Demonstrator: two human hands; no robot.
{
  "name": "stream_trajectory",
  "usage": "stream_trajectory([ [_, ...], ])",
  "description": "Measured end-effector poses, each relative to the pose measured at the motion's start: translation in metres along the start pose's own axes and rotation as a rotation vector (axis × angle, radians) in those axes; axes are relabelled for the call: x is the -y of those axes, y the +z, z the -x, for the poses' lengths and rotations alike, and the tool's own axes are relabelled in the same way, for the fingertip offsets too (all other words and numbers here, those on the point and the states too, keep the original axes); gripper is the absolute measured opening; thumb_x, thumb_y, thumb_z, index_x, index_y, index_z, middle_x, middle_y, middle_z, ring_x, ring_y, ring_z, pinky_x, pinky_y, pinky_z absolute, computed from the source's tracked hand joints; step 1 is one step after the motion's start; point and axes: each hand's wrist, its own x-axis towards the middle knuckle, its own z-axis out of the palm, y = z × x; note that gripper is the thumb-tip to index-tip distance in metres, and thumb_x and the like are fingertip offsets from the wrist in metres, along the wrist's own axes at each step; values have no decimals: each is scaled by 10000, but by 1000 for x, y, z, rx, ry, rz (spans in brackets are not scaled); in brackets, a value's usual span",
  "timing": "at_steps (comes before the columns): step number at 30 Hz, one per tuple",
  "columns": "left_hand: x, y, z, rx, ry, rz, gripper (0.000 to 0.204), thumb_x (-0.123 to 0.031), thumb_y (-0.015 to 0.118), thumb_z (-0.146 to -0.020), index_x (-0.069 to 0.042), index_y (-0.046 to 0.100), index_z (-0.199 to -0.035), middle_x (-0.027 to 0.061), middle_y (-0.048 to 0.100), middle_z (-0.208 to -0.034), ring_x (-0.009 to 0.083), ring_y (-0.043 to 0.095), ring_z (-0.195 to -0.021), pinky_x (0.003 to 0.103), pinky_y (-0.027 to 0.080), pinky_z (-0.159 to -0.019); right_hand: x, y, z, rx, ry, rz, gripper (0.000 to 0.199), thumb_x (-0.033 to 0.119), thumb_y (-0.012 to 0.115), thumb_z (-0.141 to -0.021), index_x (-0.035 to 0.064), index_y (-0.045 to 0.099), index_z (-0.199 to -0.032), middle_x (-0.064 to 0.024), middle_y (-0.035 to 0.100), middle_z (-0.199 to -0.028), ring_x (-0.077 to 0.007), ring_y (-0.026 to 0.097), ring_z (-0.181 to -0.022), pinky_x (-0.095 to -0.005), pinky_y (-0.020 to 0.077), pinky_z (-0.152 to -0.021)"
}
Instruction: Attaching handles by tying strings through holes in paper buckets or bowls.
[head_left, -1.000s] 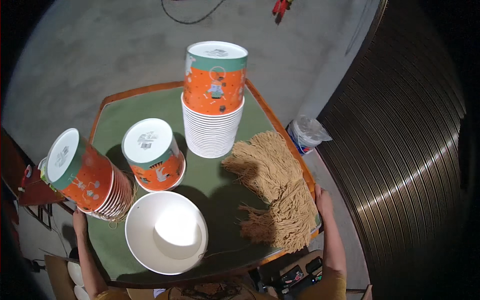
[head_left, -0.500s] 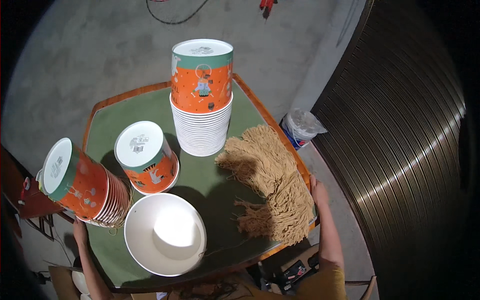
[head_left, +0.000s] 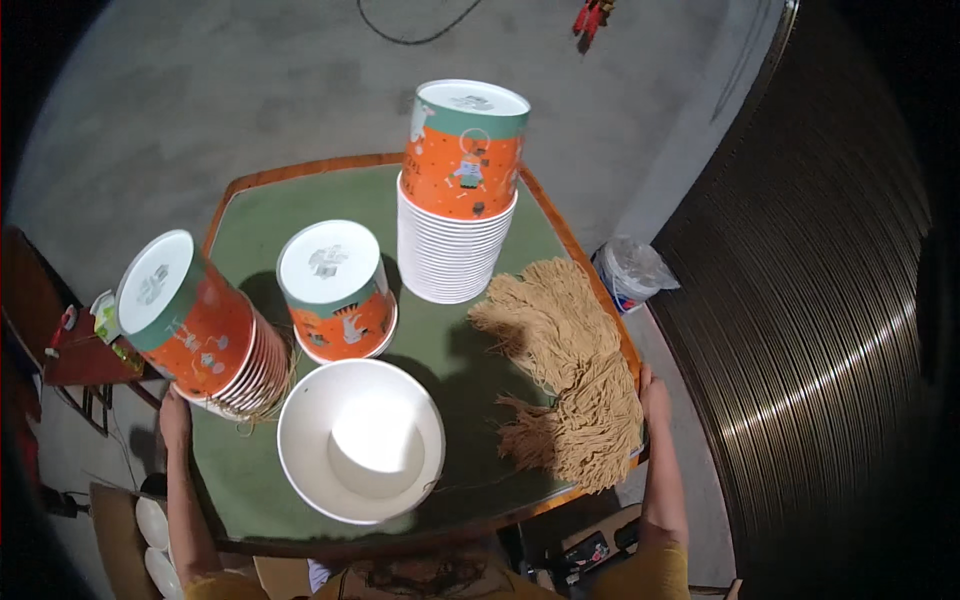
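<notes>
Head view: left hand (head_left: 174,412) gripping the left edge of the green worktop (head_left: 440,345), fingers hidden behind the rim, so cannot tell how closed. Right hand (head_left: 654,390) clamped on the right edge, just beside a heap of tan fringed cord (head_left: 570,370). On the worktop: open white paper bowl (head_left: 360,440) nearest the body, single upturned orange cup (head_left: 335,290), leaning cup stack (head_left: 200,335) at left, tall upright stack (head_left: 460,190) behind

My one view: head camera, looking down.
It faces steeply onto the green tabletop (head_left: 300,470) from close above.
</notes>
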Motion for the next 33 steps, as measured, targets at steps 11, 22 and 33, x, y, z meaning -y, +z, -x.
stream_trajectory([
  [11, 57, 6, -27, -279, 59, 472, 375, -351, 483, -964, 11, 556, -1032, 171, 622, -939, 332, 597, -909, 392, 456, -816, -52, 12, -59, -113, -333, -517, 399, 333, 501, -963, -33, 604, -1086, -194, 643, -1031, -287, 610, -993, -355, 460, -869],
  [22, -129, -71, 243, 18, 449, 665, 324, -83, 556, -897, -24, 507, -1212, 84, 527, -1123, 183, 519, -1055, 310, 424, -914, 119, 1, 216, 275, -836, -965, 262, 179, 491, -991, 8, 546, -1182, -100, 607, -1121, -175, 573, -1063, -311, 433, -950],
  [33, -165, -49, 267, 200, 676, 634, 659, -232, 620, -859, -38, 321, -1413, 222, 424, -1353, 380, 452, -1230, 435, 405, -992, 147, 31, 280, 423, -935, -815, 448, 293, 533, -953, 14, 475, -1297, -193, 550, -1231, -310, 564, -1111, -387, 447, -948],
])
